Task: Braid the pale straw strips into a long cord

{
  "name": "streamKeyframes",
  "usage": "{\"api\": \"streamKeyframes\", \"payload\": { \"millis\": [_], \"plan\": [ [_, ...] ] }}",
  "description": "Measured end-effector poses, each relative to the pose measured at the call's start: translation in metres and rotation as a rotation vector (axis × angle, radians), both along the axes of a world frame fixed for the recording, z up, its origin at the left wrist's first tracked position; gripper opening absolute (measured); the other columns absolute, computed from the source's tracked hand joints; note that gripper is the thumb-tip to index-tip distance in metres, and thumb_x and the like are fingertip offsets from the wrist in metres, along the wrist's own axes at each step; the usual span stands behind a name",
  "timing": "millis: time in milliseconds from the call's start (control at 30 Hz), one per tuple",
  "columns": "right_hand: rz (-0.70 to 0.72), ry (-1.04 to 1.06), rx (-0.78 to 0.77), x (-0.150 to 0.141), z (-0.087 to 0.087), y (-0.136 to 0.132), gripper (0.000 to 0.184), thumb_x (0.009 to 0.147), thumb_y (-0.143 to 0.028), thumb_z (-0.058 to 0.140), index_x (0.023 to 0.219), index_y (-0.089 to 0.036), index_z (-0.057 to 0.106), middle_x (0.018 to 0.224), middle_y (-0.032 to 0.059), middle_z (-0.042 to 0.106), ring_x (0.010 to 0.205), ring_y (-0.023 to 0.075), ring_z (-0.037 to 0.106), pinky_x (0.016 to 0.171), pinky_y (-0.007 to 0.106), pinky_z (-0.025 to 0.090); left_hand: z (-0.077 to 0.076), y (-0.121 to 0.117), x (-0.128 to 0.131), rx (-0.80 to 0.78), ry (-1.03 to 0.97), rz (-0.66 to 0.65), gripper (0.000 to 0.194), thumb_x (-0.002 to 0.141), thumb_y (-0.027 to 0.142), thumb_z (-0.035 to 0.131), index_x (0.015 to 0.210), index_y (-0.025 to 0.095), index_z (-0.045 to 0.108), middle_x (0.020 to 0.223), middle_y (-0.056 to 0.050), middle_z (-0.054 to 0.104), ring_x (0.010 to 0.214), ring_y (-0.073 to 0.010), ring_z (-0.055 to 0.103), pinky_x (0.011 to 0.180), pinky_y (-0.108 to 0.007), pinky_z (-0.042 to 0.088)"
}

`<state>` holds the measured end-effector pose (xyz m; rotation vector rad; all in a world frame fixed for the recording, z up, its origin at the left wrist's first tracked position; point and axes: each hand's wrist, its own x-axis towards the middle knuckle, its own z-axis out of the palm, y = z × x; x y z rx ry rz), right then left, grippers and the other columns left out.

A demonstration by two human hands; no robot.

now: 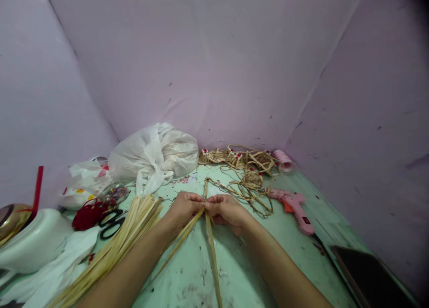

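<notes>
My left hand (pixel 183 208) and my right hand (pixel 225 209) meet at the middle of a pale green table (pixel 197 276). Both pinch thin tan straw strips (pixel 212 250) where the strips cross at my fingertips. One strip runs back toward me down the middle, another slants toward my left forearm, and a short end sticks up past my fingers. A thick bundle of the same straw strips (pixel 120 243) lies on the table just left of my left forearm.
Black scissors (pixel 111 223), a red yarn ball (pixel 87 213) and white plastic bags (pixel 154 156) lie at the left. Woven jute pieces (pixel 244 160) and loose twine (pixel 250 192) sit behind my hands. A pink glue gun (pixel 296 209) lies right; a dark tablet (pixel 365 276) is at the near right.
</notes>
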<state>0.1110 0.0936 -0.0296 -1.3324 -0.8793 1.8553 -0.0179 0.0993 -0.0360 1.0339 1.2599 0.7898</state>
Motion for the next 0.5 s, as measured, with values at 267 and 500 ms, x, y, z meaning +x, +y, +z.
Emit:
{"api": "streamKeyframes", "payload": {
  "millis": [267,500],
  "plan": [
    [0.145,0.069,-0.042,0.007,-0.012,0.004,0.023,0.073,-0.012,0.053,0.052,-0.013,0.045,0.034,-0.0082,0.031,0.028,0.0006,0.019,0.030,0.015,0.010,-0.006,0.001,-0.004,0.012,0.009,-0.113,0.017,0.051,0.025,0.061,0.060,0.011,0.058,0.040,0.006,0.042,0.034,-0.0028,0.029,0.037,-0.019,0.017],
    [0.112,-0.125,0.130,0.004,-0.017,0.000,0.009,0.060,-0.015,0.063,0.057,-0.013,0.054,0.039,-0.0068,0.043,0.032,0.0015,0.026,0.034,0.018,0.014,0.002,0.003,-0.012,0.004,0.116,-0.238,0.012,0.057,0.025,0.053,0.053,0.014,0.050,0.037,0.006,0.040,0.025,-0.0037,0.027,0.029,-0.018,0.013]
  ]
}}
